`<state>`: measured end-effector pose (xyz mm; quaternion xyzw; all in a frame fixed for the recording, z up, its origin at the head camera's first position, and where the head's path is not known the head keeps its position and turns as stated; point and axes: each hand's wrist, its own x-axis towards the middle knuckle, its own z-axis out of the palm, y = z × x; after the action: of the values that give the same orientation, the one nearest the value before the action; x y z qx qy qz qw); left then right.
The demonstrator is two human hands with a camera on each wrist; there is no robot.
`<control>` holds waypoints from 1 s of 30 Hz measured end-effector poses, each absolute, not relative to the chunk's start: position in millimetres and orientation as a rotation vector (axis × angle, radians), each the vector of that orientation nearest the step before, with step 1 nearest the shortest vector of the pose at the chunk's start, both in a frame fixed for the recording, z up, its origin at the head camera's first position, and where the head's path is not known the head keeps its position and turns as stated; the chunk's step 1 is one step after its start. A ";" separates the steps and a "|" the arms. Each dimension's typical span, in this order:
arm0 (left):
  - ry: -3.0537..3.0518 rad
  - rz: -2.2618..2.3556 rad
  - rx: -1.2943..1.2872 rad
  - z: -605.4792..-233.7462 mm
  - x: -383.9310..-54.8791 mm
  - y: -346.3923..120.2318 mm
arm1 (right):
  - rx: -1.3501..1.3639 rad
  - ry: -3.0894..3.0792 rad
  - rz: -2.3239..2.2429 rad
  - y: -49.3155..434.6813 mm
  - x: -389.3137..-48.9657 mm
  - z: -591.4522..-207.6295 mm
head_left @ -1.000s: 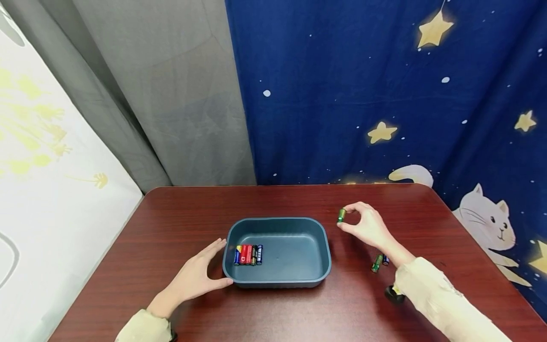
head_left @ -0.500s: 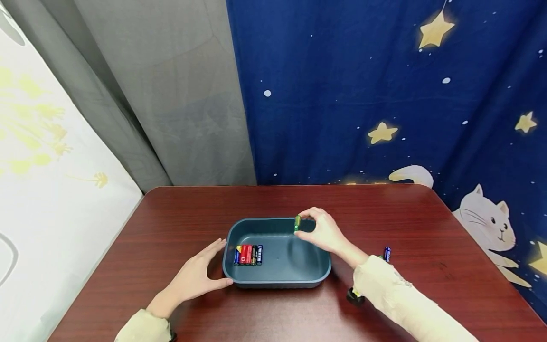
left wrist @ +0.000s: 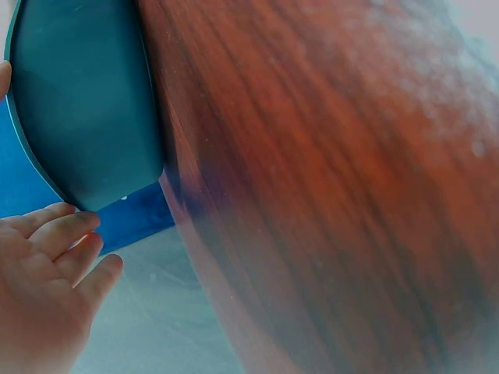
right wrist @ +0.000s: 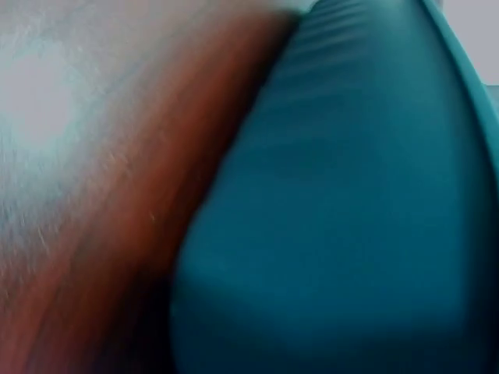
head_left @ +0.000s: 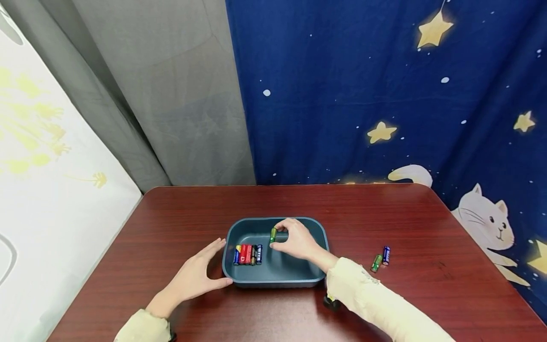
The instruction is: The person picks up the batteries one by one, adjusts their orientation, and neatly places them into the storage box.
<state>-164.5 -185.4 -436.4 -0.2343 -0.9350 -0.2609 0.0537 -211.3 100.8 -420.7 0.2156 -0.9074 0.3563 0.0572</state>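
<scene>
No word, brand or number can be read in any view. In the head view, the pale marks on the red batteries (head_left: 245, 254) in the tray (head_left: 295, 270), the held green battery (head_left: 273, 235) in the right hand (head_left: 296, 241), and the loose green battery (head_left: 376, 263) and loose blue battery (head_left: 386, 255) on the surface (head_left: 192, 209) are too small to make out

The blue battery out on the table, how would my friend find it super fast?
On the reddish-brown wooden table, find the dark blue-grey bin. In the head view, look well to its right, where two batteries lie side by side outside it. The blue battery is the right-hand one; its only close neighbour is green.
</scene>
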 end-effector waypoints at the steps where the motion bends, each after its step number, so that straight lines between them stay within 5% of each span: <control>1: -2.844 -0.791 -0.709 -436.4 -164.6 -185.4 | 0.656 -2.771 1.058 98.3 -211.2 -422.3; 30: -2.835 -0.788 -0.720 -438.0 -164.6 -186.1 | 0.788 -2.929 0.759 72.5 -209.1 -445.3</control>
<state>-164.6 -186.1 -438.0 -0.2374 -0.9344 -0.2596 0.0561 -209.1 72.5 -445.3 0.2521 -0.9367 0.2428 0.0074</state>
